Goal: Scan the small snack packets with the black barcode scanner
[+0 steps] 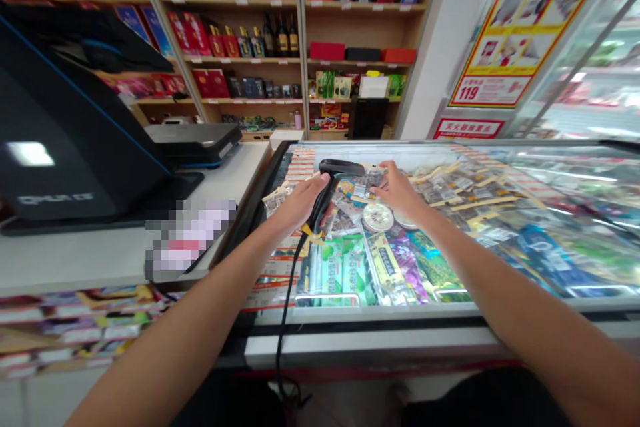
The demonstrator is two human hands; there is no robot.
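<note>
My left hand point(307, 203) is wrapped round the handle of a black barcode scanner point(343, 167), whose head points right. From the handle's lower end a black cable point(285, 320) runs down over the freezer's front edge. Just right of the scanner head, my right hand point(397, 192) pinches a small clear-and-dark packet point(371, 181) with printed marks, held up facing the scanner. Both hands are above the glass-topped chest freezer point(350, 333). Green ice-cream packs point(343, 267) and round white-lidded tubs point(379, 217) show through the glass below them.
Rows of similar packets point(465, 187) lie across the freezer's top to the right. On the left counter point(100, 247) stand a dark checkout terminal point(75, 127), a weighing scale point(200, 140) and a blurred-out phone-like item point(193, 237). Shelves of boxes and bottles point(280, 33) line the back.
</note>
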